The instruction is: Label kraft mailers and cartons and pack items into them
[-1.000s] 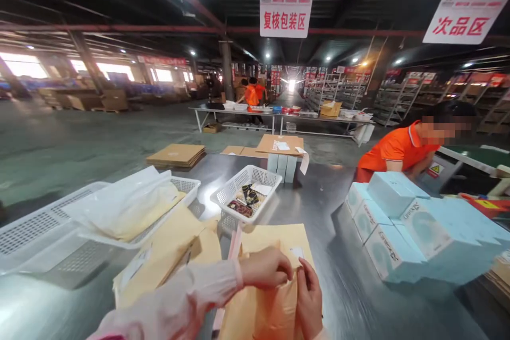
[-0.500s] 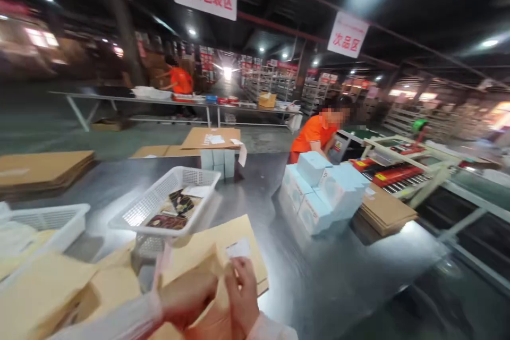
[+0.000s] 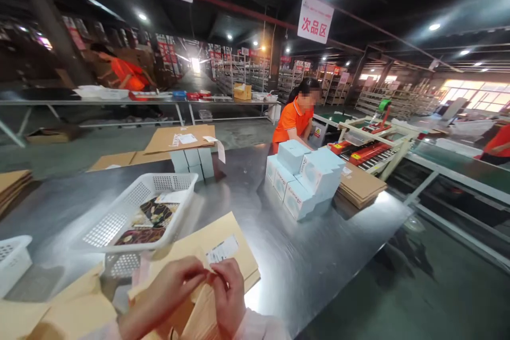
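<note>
Both my hands are closed at the upper edge of a brown kraft paper mailer [image 3: 201, 316], low in the view. My left hand [image 3: 171, 287] pinches that edge with thumb and forefinger. Right beside it, my right hand [image 3: 229, 292] pinches the same edge, their fingertips almost touching. The mailer's mouth gapes partly between the hands, and its inside is mostly hidden. Just beyond lie flat kraft mailers [image 3: 235, 234], the top one bearing a white printed label [image 3: 222, 251]. More kraft mailers [image 3: 75, 308] are at the lower left.
A white plastic basket [image 3: 185, 199] with dark patterned packets stands beyond my left hand. Light-blue boxes [image 3: 297, 196] are stacked on the metal table [image 3: 247, 191], with cardboard sheets [image 3: 362, 183] beside them. A co-worker in orange [image 3: 290, 119] stands behind the boxes.
My left hand has come out from the mailer's opening to its upper edge, against my right hand. The view has turned to the right, and the co-worker's head is higher.
</note>
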`<action>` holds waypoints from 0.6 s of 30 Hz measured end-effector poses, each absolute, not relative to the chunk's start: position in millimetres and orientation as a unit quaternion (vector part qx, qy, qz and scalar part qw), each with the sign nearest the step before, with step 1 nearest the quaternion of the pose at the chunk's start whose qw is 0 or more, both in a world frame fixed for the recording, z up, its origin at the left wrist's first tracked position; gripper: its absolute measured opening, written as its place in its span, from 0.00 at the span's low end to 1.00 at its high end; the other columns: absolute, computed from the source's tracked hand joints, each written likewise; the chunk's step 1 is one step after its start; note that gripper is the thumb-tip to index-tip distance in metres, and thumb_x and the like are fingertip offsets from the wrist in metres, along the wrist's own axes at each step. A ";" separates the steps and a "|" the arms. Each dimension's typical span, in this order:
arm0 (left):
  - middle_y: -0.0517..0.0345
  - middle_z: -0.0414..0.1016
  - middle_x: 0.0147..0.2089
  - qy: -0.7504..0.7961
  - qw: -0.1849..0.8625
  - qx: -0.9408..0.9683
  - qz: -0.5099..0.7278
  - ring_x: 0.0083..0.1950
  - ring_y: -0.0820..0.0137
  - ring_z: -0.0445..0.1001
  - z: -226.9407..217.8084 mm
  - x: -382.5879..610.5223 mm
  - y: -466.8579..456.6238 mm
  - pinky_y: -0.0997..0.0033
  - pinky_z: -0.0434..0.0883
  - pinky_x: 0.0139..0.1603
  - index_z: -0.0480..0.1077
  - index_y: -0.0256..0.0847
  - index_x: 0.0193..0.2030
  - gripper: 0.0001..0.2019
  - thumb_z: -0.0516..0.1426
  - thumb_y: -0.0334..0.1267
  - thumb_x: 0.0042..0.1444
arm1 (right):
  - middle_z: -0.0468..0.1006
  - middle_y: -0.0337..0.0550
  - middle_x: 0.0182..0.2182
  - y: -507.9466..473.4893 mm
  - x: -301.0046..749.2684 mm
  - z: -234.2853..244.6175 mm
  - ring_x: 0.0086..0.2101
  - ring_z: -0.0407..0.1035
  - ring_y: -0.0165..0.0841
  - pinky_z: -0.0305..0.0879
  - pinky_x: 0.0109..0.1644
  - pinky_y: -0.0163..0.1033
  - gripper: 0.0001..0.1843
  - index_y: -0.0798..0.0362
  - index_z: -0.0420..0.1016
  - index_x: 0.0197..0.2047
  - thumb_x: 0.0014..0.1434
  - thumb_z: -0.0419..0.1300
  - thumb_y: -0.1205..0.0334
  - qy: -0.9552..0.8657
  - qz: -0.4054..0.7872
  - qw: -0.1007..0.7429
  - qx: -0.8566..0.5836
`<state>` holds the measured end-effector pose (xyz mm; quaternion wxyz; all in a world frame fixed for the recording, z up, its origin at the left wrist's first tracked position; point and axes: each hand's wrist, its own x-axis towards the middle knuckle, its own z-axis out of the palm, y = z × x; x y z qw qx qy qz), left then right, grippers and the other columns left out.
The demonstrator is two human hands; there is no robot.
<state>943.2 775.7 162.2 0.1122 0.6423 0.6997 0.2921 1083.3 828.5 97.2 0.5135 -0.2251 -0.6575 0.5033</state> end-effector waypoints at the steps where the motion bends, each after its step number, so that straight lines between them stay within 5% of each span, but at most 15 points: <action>1: 0.60 0.75 0.28 0.696 0.102 0.634 0.321 0.29 0.72 0.75 163.2 941.9 775.7 0.73 0.74 0.31 0.72 0.39 0.30 0.17 0.55 0.51 0.59 | 0.75 0.41 0.37 828.8 1084.0 99.5 0.39 0.72 0.37 0.71 0.44 0.42 0.13 0.44 0.77 0.44 0.61 0.54 0.64 -0.664 0.507 0.503 -0.221; 5: 0.58 0.79 0.32 0.664 0.004 0.598 0.449 0.33 0.68 0.78 159.1 944.8 769.9 0.74 0.76 0.34 0.74 0.42 0.33 0.18 0.58 0.56 0.54 | 0.75 0.43 0.39 824.3 1084.8 105.3 0.42 0.70 0.36 0.69 0.47 0.43 0.13 0.46 0.76 0.46 0.62 0.52 0.65 -0.678 0.518 0.474 -0.217; 9: 0.55 0.81 0.41 0.622 -0.050 0.614 0.484 0.43 0.66 0.79 149.7 948.2 764.7 0.72 0.77 0.45 0.76 0.44 0.38 0.13 0.60 0.50 0.55 | 0.75 0.43 0.37 825.0 1086.1 109.6 0.39 0.70 0.35 0.69 0.45 0.41 0.12 0.48 0.76 0.42 0.61 0.53 0.66 -0.690 0.521 0.457 -0.208; 18: 0.50 0.80 0.37 0.520 0.054 0.694 0.494 0.42 0.69 0.77 170.8 939.3 764.1 0.71 0.75 0.44 0.79 0.41 0.38 0.10 0.57 0.40 0.61 | 0.75 0.41 0.36 837.7 1085.1 108.6 0.39 0.70 0.32 0.69 0.45 0.38 0.09 0.48 0.74 0.40 0.64 0.53 0.60 -0.702 0.564 0.410 -0.147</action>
